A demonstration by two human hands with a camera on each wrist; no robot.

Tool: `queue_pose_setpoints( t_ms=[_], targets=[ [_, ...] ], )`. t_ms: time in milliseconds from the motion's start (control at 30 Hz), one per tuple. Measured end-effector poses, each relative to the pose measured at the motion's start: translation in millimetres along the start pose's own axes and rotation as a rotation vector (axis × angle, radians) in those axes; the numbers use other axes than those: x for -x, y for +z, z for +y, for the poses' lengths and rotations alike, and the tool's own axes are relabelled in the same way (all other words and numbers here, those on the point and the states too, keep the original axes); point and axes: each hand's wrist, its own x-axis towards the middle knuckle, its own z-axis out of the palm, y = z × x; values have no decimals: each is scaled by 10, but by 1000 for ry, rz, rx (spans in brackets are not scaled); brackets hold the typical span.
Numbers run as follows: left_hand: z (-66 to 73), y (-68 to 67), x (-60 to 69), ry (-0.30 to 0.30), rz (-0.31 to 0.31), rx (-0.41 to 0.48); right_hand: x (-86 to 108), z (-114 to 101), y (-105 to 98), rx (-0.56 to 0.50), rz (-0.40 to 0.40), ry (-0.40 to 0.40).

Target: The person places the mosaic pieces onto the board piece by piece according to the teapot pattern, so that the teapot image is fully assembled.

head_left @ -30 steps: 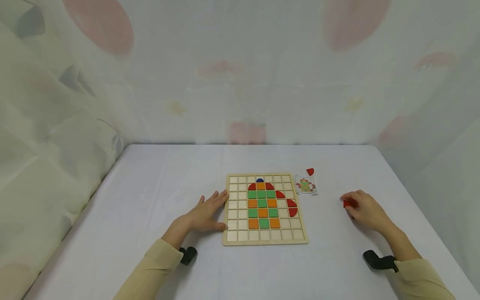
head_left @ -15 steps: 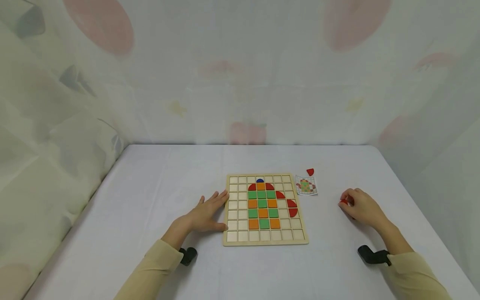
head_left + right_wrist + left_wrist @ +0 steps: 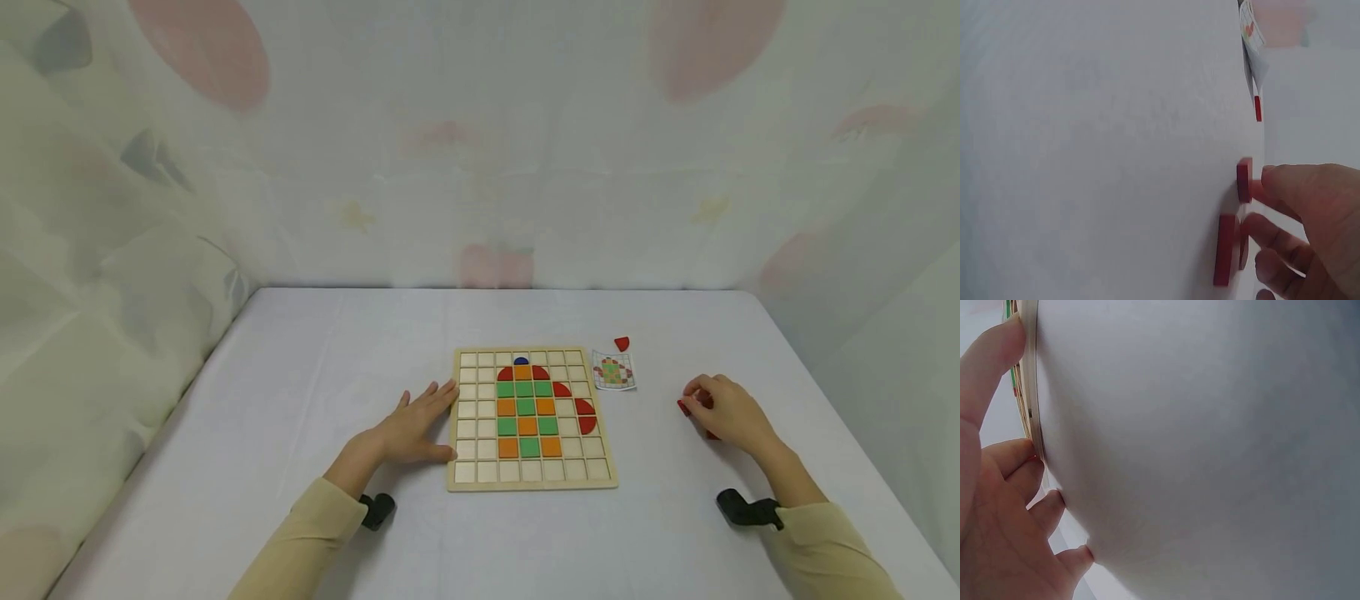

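Observation:
Spread along the left edge of the wooden grid board [image 3: 475, 474], my left hand [image 3: 410, 431] touches the frame with thumb and fingertips; the left wrist view shows the fingers [image 3: 997, 347] against the board's side. Coloured tiles fill part of the grid: green and orange squares, red quarter-rounds, and a blue half-round [image 3: 521, 361] at the top. To the right of the board, my right hand [image 3: 731, 414] pinches a small red wooden piece [image 3: 1244, 180] low over the table with thumb and forefinger. More red pieces [image 3: 1224, 250] lie under that hand, partly hidden by the fingers.
A small pattern card [image 3: 614, 371] lies beside the board's upper right, its edge curled up. Just behind it sits a loose red quarter-round [image 3: 622, 343]. Black wrist mounts [image 3: 746, 508] are on both arms. White cloth covers the table [image 3: 360, 333], with fabric walls behind and beside.
My right hand has shifted slightly left and back, and the red piece has come out to its fingertips. Another red piece now shows beneath the hand. My left hand stays on the board's edge.

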Motion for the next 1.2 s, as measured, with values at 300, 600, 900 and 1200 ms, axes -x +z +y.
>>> queue_pose_setpoints(
  t_ms=[300, 600, 900, 1200],
  targets=[
    [17, -18, 1, -7, 0, -1, 48, 59, -32, -15, -34, -73],
    [-4, -4, -18, 4, -4, -6, 44, 22, -19, -50, -55, -65],
    [2, 5, -19, 1, -7, 5, 44, 30, 11, -45, -49, -50],
    [14, 4, -11, -9, -4, 9, 46, 14, 35, -46, -42, -41]
  ],
)
